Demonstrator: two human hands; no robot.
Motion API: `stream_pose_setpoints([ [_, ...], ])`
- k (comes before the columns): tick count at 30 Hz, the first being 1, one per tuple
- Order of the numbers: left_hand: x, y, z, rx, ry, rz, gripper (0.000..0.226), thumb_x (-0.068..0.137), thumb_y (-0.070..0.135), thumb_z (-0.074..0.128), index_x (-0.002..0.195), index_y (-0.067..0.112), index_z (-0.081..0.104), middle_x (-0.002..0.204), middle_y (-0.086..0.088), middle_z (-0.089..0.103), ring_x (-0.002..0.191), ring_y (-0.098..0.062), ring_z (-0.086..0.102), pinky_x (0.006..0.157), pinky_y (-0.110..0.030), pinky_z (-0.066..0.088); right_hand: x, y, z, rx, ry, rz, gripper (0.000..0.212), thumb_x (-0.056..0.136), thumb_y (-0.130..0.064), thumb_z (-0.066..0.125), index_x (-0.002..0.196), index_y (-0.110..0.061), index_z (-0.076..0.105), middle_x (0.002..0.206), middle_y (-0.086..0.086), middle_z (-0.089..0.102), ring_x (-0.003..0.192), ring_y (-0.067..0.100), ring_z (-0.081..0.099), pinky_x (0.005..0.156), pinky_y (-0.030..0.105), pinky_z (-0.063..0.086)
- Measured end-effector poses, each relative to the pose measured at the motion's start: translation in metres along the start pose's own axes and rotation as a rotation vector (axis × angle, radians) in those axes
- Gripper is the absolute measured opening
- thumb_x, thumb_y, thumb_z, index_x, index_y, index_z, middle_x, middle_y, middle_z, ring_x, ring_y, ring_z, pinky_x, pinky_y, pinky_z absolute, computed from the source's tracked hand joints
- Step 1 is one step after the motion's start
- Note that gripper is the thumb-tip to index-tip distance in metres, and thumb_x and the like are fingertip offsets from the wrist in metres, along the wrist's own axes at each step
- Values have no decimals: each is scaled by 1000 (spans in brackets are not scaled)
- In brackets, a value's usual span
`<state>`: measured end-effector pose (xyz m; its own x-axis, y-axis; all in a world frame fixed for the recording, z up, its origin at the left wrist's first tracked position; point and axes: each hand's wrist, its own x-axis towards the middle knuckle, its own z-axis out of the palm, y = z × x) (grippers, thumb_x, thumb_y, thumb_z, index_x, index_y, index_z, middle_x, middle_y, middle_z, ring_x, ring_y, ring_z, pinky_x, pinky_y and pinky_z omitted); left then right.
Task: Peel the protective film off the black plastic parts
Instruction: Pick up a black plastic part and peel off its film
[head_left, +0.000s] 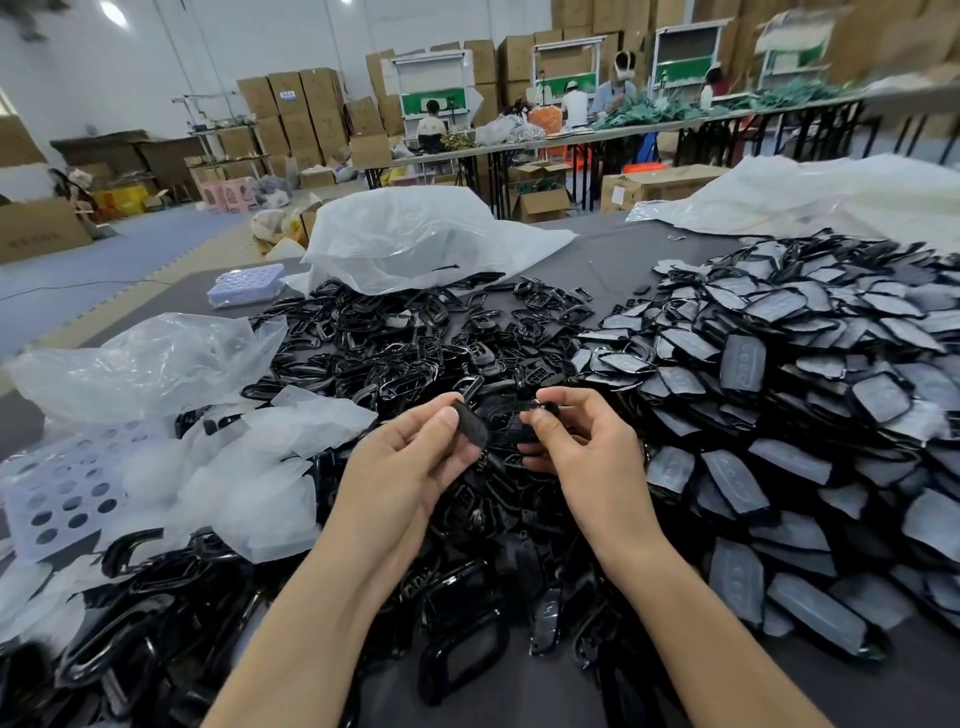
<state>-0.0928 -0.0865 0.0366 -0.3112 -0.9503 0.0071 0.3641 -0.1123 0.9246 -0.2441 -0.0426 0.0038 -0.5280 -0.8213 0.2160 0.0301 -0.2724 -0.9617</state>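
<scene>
Black plastic part (471, 427) rides in our left hand (410, 473), pinched by thumb and curled fingers clear of the heap (405, 353), we judge, so our right hand (589, 457) beside it, pinching a small black piece (546, 413), can work at peeling it, with film-covered parts (789, 395) heaped right of both hands.

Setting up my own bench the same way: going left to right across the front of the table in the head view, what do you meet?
Lilac holed tray → crumpled clear plastic → left hand, gripping a black part → right hand → pile of film-covered parts.
</scene>
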Motion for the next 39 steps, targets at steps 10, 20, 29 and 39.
stream_pose_setpoints([
  [10, -5, -9, -2, 90, 48, 81, 14, 101, 10, 50, 100, 1, 61, 98, -10, 77, 95, -20, 74, 74, -28, 60, -5, -4, 4, 146, -53, 95, 7, 98, -8, 62, 104, -12, 61, 92, 2, 78, 83, 18, 76, 66, 21, 58],
  [20, -9, -16, -12, 554, 6, 327, 8, 97, 35, 60, 92, 34, 66, 55, 2, 56, 50, -13, 53, 55, -20, 47, -6, -7, 5, 190, -25, 159, 9, 97, -7, 64, 105, -9, 62, 92, 9, 76, 79, 22, 77, 62, 22, 58],
  [29, -8, -18, -12, 445, -23, 208, 32, 101, 42, 51, 84, 23, 70, 67, 1, 62, 60, -14, 60, 69, -37, 51, -4, -7, 4, 201, -20, 179, 9, 97, -6, 63, 106, -10, 63, 91, 6, 77, 81, 22, 77, 63, 23, 58],
  [39, -5, -20, -17, 443, 20, 194, 35, 99, 16, 58, 110, 45, 73, 83, 5, 73, 77, -6, 66, 83, -25, 49, -4, -7, 5, 199, -25, 178, 10, 97, -6, 63, 106, -9, 63, 90, 6, 77, 80, 22, 76, 64, 23, 58],
])
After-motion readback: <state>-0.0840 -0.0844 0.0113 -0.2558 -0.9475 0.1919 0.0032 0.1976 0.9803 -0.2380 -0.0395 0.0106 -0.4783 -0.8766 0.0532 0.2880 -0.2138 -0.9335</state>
